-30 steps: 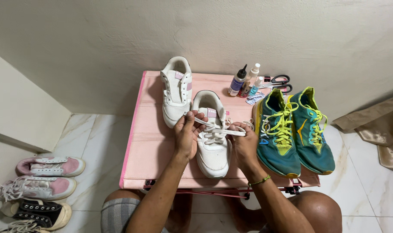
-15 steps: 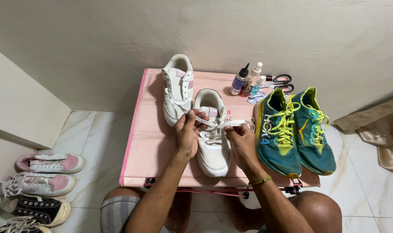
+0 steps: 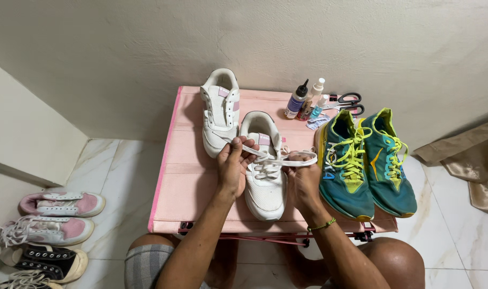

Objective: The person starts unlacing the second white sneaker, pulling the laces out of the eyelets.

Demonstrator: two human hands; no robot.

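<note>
A white low-top sneaker with pale pink trim (image 3: 265, 176) lies near the middle of the pink fabric-covered folding worktop (image 3: 190, 182), toe toward the person, and everything else is placed from it. The left hand (image 3: 233, 166) sits at the sneaker's left side, its grip pinched shut on a flat white shoelace (image 3: 279, 159) near the tongue. The right hand (image 3: 304, 179) rests at the sneaker's right side, its grip closed on the other end of the same lace, which runs taut across the eyelets between the two hands. Just left of and behind the sneaker lies its matching white sneaker (image 3: 220, 119), unlaced at the top. To the right, just beside it, lies a pair of teal running shoes with neon yellow laces (image 3: 364, 160). Behind it, by the wall, stand small squeeze bottles (image 3: 305, 100) and black-handled scissors (image 3: 344, 103). Well to the left, on the tiled floor, sit pink-and-white sneakers (image 3: 59, 214).
</note>
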